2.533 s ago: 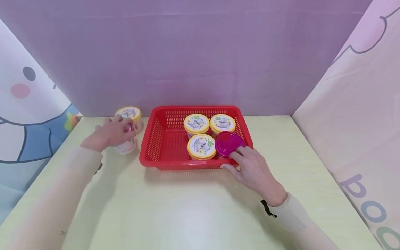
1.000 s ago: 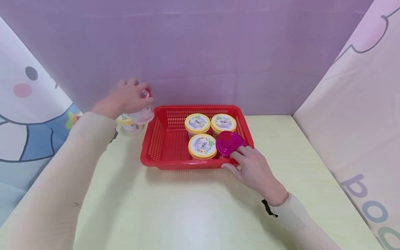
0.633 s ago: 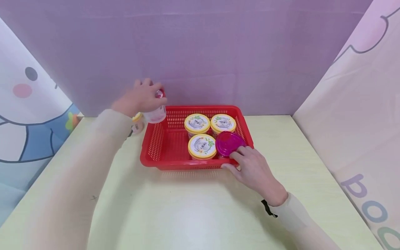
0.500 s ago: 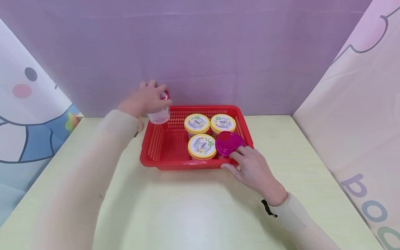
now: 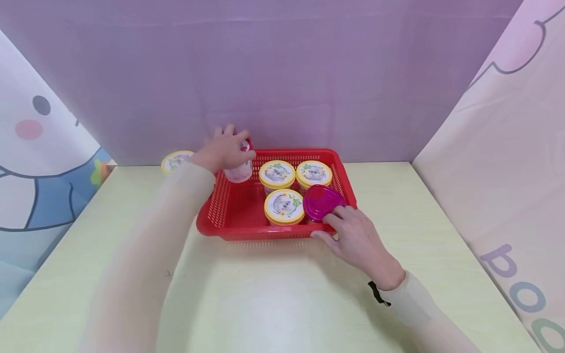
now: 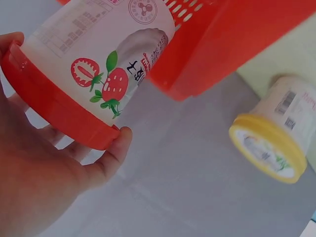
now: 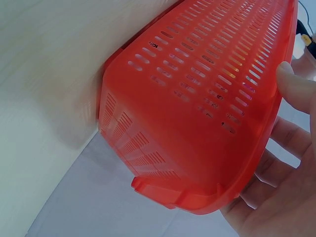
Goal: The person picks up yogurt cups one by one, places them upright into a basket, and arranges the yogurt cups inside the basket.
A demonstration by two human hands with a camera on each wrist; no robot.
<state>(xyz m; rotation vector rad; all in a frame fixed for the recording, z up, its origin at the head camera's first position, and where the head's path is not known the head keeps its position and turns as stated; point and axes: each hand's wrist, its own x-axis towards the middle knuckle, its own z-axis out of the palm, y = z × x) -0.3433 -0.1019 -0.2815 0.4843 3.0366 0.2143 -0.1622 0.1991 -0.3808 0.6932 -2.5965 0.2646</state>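
Observation:
My left hand [image 5: 225, 151] grips a plastic tub [image 5: 239, 172] by its red lid, above the back left part of the red basket [image 5: 253, 233]. Strawberries are printed on the tub's white wall in the left wrist view, where fingers and thumb hold the lid's edge. My right hand [image 5: 358, 240] holds the basket's rim at the front right corner, its thumb outside. Beside those fingers stands a tub with a magenta lid [image 5: 323, 202]. Three tubs with yellow lids [image 5: 284, 207] fill the rest of the basket's right half.
Another yellow-lidded tub [image 5: 175, 160] stands outside the basket at the back left, partly hidden by my left sleeve. A purple cloth wall [image 5: 282, 88] rises right behind the basket. Printed panels [image 5: 507, 171] flank the pale table [image 5: 273, 294].
My left hand has picked up the red-lidded tub from the table's left, lifted it and carried it right, over the basket, lowering it lately. My right hand has stayed on the rim.

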